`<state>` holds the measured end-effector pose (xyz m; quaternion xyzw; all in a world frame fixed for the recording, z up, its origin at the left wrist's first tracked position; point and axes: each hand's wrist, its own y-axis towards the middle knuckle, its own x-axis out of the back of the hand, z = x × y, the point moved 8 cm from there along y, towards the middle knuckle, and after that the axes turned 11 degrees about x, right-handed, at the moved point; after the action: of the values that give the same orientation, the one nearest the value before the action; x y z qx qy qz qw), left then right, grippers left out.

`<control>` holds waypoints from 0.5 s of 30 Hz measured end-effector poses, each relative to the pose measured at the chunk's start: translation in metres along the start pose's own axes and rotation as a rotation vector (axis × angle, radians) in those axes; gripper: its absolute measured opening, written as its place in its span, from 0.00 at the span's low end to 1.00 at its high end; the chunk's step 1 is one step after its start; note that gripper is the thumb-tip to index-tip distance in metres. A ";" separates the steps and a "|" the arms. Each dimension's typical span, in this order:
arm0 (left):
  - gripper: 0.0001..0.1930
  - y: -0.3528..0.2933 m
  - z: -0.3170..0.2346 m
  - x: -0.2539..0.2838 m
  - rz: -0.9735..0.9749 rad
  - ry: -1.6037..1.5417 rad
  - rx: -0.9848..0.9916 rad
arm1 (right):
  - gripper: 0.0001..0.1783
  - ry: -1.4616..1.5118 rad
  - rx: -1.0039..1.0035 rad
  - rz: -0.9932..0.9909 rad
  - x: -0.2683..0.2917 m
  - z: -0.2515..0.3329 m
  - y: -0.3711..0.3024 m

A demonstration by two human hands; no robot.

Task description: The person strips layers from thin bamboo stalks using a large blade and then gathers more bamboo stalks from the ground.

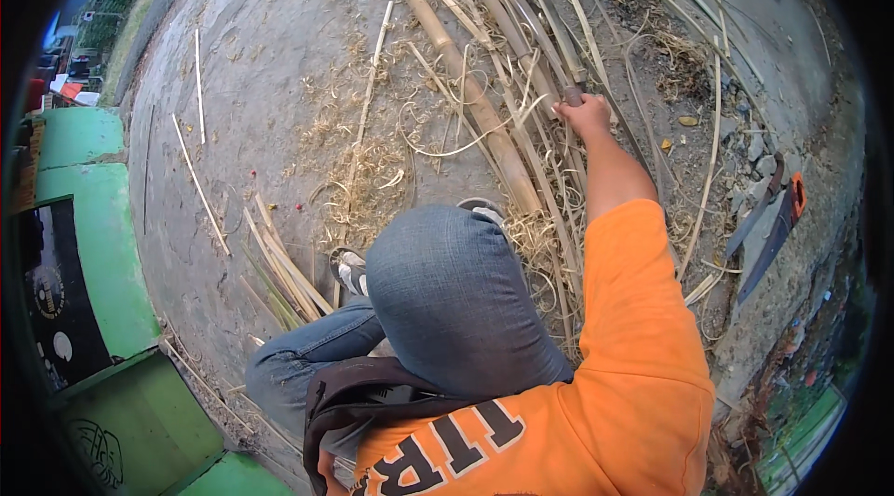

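My right hand [586, 116] reaches forward among the bamboo, its fingers closed round the brown handle of a long-bladed knife [555, 51]. The blade points away from me and lies along the bamboo poles and strips, so its outline is partly lost among them. Beside it, to the left, lies a thick tan bamboo pole [463, 79]. Thin split bamboo strips [521, 119] run past the hand, and one curls loosely over the pole. My left hand is out of sight.
Pale bamboo shavings [372, 181] litter the concrete round my shoe [350, 269]. Split strips [284, 263] lie by my bent leg. At the right, a handsaw [771, 233] with an orange handle lies near a dark curved blade [756, 207] and rubble. A green wall [110, 249] stands at the left.
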<state>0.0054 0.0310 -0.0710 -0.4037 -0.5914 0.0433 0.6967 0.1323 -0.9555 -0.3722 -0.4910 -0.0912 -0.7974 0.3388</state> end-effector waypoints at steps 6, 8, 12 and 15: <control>0.22 -0.031 -0.034 0.003 -0.029 0.012 0.064 | 0.49 0.224 -0.013 0.042 -0.019 0.001 0.050; 0.22 -0.044 -0.046 0.004 -0.036 0.017 0.088 | 0.48 0.285 0.090 -0.024 -0.017 0.014 0.061; 0.23 -0.055 -0.059 0.004 -0.043 0.009 0.093 | 0.46 0.182 0.033 -0.022 -0.019 0.024 0.095; 0.22 -0.028 -0.026 0.027 -0.103 0.054 0.049 | 0.41 0.070 -0.107 0.063 -0.017 0.037 0.086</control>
<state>0.0236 0.0136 -0.0321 -0.3565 -0.5912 0.0111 0.7233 0.2178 -0.9956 -0.3841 -0.4827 -0.0209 -0.8069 0.3398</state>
